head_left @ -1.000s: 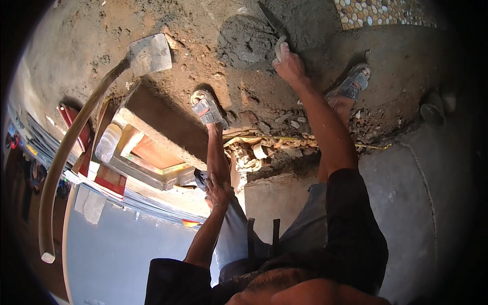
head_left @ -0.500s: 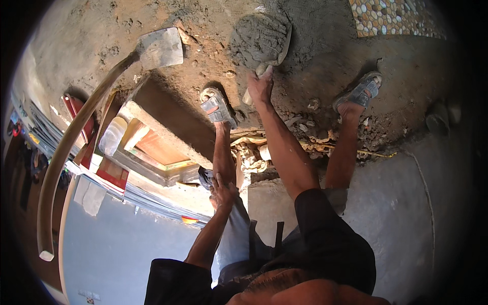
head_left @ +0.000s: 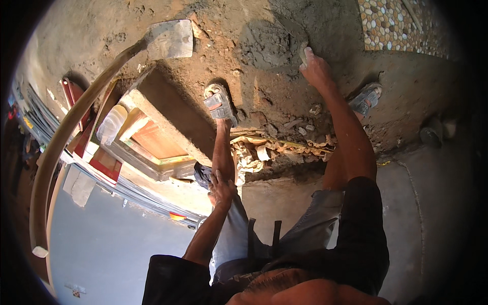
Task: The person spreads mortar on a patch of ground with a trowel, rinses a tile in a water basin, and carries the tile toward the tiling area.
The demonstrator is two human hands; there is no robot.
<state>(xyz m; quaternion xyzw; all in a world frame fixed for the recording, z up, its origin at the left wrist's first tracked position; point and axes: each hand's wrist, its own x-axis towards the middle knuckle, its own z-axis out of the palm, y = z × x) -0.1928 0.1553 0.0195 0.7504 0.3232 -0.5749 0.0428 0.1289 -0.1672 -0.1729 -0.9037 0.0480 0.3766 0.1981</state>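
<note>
My right hand [head_left: 317,69] is closed round the handle of a trowel [head_left: 295,29]. Its blade rests at the right edge of a dark wet mortar patch [head_left: 262,47], partly blending into the grey surface there. My left hand [head_left: 222,190] lies on my left leg just below the knee, fingers a little apart, with no tool in it. To the left, a hoe [head_left: 172,40] with a long curved wooden handle lies across the dirt, its metal blade close to the mortar.
My sandalled feet straddle the rubble [head_left: 300,129]. A hollow concrete box [head_left: 178,107] stands left, with a clear plastic container [head_left: 112,124] on it. Pebble-patterned tiles [head_left: 389,28] cover the far right. Bundled pipes or strips [head_left: 147,195] run along the blue wall [head_left: 122,239].
My right hand has swung right with the trowel, from below the mortar to its right side. The mortar that covered the blade now lies on the ground. My left hand has stayed put.
</note>
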